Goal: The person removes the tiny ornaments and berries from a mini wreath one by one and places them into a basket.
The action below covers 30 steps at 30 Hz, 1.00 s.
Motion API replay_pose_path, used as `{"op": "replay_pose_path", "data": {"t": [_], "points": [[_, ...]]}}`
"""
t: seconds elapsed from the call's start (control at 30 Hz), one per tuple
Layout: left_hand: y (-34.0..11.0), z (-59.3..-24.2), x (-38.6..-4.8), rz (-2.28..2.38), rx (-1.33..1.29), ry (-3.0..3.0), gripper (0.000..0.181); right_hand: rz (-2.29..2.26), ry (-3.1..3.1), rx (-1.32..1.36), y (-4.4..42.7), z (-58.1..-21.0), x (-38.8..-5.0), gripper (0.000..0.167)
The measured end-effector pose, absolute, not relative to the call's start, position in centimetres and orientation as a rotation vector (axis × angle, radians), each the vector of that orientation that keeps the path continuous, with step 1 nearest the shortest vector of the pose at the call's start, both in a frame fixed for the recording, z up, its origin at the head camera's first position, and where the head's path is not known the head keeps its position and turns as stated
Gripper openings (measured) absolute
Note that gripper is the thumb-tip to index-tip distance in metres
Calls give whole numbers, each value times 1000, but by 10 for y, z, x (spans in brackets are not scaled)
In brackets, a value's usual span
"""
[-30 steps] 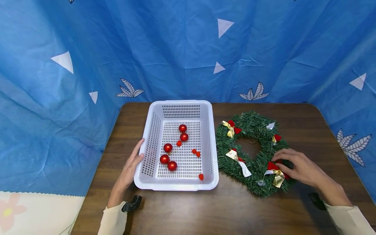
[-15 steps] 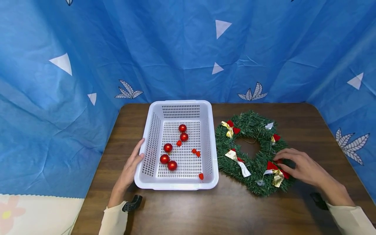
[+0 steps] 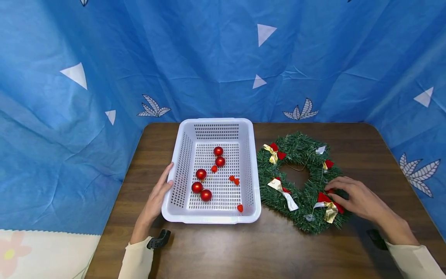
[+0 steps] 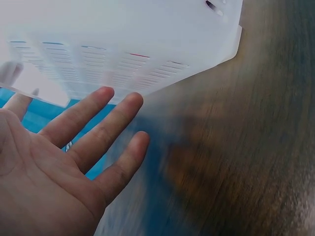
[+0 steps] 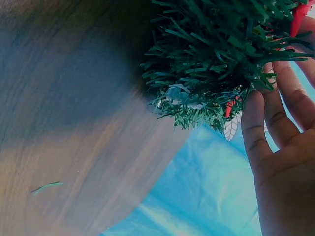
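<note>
My left hand [image 3: 155, 197] rests its fingertips against the left side of a white perforated plastic basket [image 3: 257, 186]; the left wrist view shows its fingers nearly straight along the wall. Inside lie several shiny red balls [image 3: 206, 195] and several small red berry-like pieces [image 3: 239, 208]. To the right, a green wreath [image 3: 289, 217] lies flat, decorated with red, gold and silver bows [image 3: 330, 211]. My right hand [image 3: 355, 197] is at its right side, thumb and forefinger curled around a small red ornament [image 3: 329, 191], largely hidden by the fingers. In the right wrist view, other fingers [image 5: 253, 118] touch the greenery.
A brown wooden table [image 3: 223, 248] carries everything. A blue patterned curtain [image 3: 216, 58] hangs behind its back edge and along the sides. The basket stands close beside the wreath. One loose green needle [image 5: 47, 187] lies on the wood.
The basket and the red pieces in it have shifted slightly right and back, together with my left hand. My right hand stays in almost the same place at the wreath.
</note>
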State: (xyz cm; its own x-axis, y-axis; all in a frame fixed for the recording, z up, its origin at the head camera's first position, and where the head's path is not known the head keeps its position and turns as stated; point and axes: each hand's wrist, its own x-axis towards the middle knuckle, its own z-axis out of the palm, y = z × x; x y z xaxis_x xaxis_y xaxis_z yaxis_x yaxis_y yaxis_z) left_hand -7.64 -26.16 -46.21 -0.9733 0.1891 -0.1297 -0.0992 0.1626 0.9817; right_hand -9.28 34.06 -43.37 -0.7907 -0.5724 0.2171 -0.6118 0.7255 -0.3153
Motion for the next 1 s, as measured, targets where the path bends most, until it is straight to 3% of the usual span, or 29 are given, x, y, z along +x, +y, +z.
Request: {"op": "replay_pose_path", "data": {"t": [0.57, 1.0], "points": [[-262, -456, -79, 1905, 65, 2180, 56, 650, -2777, 1000, 318, -402, -100, 39], [-263, -455, -79, 1902, 65, 2169, 56, 703, -2711, 1203, 258, -392, -127, 28]]}}
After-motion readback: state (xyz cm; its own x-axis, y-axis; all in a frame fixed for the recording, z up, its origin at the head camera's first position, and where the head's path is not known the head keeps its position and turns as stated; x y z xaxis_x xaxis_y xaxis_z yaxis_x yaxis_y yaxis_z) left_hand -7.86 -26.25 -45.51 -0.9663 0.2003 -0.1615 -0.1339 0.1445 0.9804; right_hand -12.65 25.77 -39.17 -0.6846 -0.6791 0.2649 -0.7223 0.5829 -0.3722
